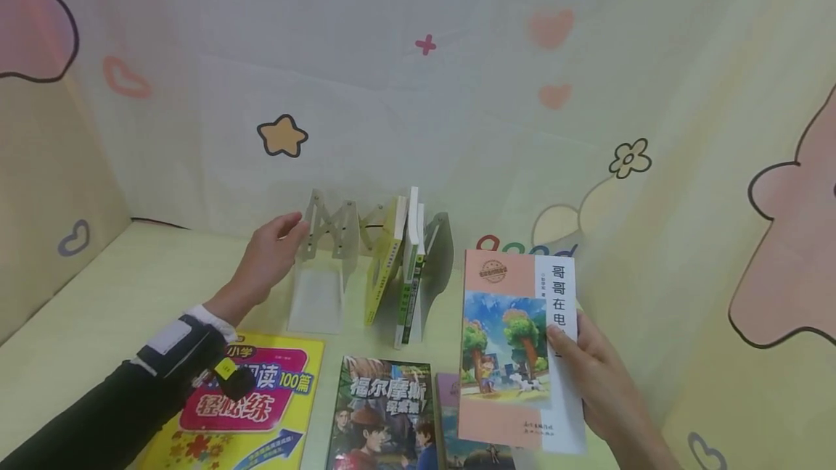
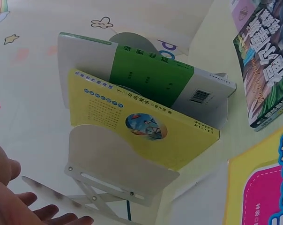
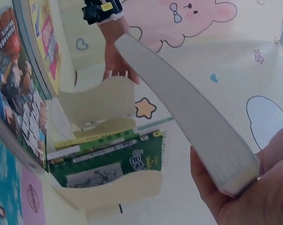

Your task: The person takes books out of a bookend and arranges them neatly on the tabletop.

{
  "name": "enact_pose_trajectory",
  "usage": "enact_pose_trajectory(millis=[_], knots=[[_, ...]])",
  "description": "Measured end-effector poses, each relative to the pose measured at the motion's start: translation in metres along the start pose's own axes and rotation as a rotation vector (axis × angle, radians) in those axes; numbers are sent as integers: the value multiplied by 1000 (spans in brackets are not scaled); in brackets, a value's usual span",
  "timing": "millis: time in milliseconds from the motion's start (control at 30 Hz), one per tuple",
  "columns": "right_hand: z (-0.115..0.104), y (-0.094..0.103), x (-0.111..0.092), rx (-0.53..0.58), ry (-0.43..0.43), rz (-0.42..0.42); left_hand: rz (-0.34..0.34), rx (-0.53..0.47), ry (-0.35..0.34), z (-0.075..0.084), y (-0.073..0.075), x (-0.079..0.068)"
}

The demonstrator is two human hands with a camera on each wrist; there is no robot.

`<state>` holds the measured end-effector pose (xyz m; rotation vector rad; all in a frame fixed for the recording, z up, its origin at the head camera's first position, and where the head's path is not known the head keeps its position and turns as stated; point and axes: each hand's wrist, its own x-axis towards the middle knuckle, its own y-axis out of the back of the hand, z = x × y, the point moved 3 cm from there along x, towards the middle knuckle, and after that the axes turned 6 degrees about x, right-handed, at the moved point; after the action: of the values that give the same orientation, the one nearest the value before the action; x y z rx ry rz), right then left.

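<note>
My right hand (image 1: 604, 376) grips a storybook (image 1: 506, 354) with a pink and white cover, raised above the table, thumb on its front. The right wrist view shows the book's page edges (image 3: 188, 112). At the left end of a pale expandable bookend rack (image 1: 334, 227), my left hand (image 1: 264, 260) has its fingers loosely extended, with fingertips close beside the rack in the left wrist view. Inside the rack stand several books: a yellow book (image 2: 151, 122) leaning, and green and white ones (image 2: 151, 72) next to it, near the right end plate (image 1: 444, 249).
Along the table's front lie a yellow workbook (image 1: 255, 412), a dark illustrated book (image 1: 382, 415) and a purple-covered book (image 1: 451, 401), partly behind the held book. A patterned cloth (image 1: 366, 93) hangs close behind the rack.
</note>
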<state>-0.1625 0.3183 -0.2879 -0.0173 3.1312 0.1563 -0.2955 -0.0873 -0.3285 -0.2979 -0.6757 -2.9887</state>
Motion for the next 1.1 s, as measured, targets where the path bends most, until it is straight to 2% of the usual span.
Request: enact_pose_trajectory(millis=[333, 467, 600, 700, 900, 1000, 1100], knots=[[-5, 22, -5, -37, 54, 5, -66, -25, 58, -6, 0, 0], [-6, 30, -6, -35, 92, -23, -129, -78, 84, -8, 0, 0], [-6, 34, -7, -48, 93, -12, -174, -121, 109, -7, 1, 0], [-6, 36, -6, -67, 90, -6, -176, -129, 133, -7, 3, 0], [-7, 40, -2, -102, 115, -72, -172, -152, 177, -5, 6, 3], [-4, 40, -2, -110, 98, -94, -170, -159, 188, -6, 4, 4], [4, 38, -2, -102, 45, -113, -171, -175, 195, -6, 2, 4]])
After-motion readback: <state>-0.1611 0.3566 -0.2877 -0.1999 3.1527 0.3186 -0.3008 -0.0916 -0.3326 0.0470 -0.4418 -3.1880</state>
